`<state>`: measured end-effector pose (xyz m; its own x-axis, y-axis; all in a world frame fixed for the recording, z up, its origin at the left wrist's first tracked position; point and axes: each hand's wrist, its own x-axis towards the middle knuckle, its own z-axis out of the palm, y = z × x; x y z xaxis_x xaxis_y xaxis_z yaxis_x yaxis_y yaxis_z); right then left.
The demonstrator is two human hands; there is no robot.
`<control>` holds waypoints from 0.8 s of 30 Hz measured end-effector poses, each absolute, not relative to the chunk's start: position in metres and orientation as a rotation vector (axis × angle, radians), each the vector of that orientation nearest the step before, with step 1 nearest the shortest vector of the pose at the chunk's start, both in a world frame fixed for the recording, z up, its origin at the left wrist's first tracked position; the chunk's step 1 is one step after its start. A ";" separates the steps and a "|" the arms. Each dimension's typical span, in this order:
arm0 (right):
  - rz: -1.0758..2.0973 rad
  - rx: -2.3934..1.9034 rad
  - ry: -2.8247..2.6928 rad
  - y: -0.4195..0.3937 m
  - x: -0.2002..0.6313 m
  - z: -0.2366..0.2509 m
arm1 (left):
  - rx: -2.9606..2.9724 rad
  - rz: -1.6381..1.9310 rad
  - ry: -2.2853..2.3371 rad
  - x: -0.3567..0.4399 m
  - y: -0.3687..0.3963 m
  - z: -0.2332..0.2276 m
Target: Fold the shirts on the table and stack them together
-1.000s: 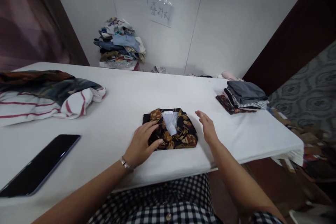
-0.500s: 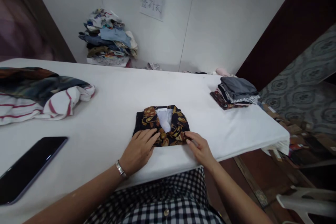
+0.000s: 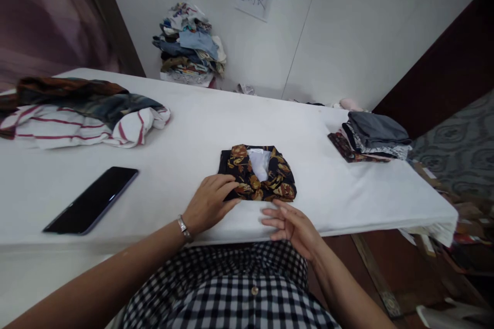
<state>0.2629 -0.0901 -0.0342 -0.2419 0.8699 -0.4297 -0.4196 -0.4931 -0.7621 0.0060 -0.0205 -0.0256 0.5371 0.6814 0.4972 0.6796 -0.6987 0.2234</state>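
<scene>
1. A folded shirt lies on the table near the middle of its near edge, folded into a compact, roughly rectangular packet
2. Its cloth is dark, almost black, printed with gold, orange and brown leaves; the collar sits at the top and opens on a white inner lining with a small white label
3. The left hand lies flat, palm down, on the near left corner of the shirt, fingers stretched out over the cloth and pressing it, gripping nothing; a bracelet circles that wrist
4. The right hand is at the near edge of the table, just in front of the shirt's near right corner, fingers loosely spread and empty, apart from the cloth
5. A dark phone lies screen up toward the near left of the table
6. A heap of unfolded clothes, white with red stripes under darker pieces, lies by the left edge
7. A small stack of folded garments, grey on top, sits near the right edge
8. Beyond the far edge, another pile of clothes rises against the wall
</scene>
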 end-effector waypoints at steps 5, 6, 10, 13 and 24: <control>1.859 -1.074 -0.753 -0.093 0.252 -0.031 | 2.735 0.821 1.099 0.018 -0.007 -0.020; 1.794 -1.102 -0.829 -0.093 0.250 -0.030 | 2.726 0.793 1.097 0.017 -0.006 -0.023; 1.326 -1.173 -1.258 -0.081 0.246 -0.023 | 2.620 0.840 1.151 0.013 -0.008 -0.042; 0.867 -1.131 -1.615 -0.055 0.237 -0.013 | 2.562 0.884 1.157 0.012 -0.007 -0.053; 0.072 -1.280 -2.430 0.025 0.190 -0.019 | 2.505 1.126 1.236 0.008 -0.013 -0.048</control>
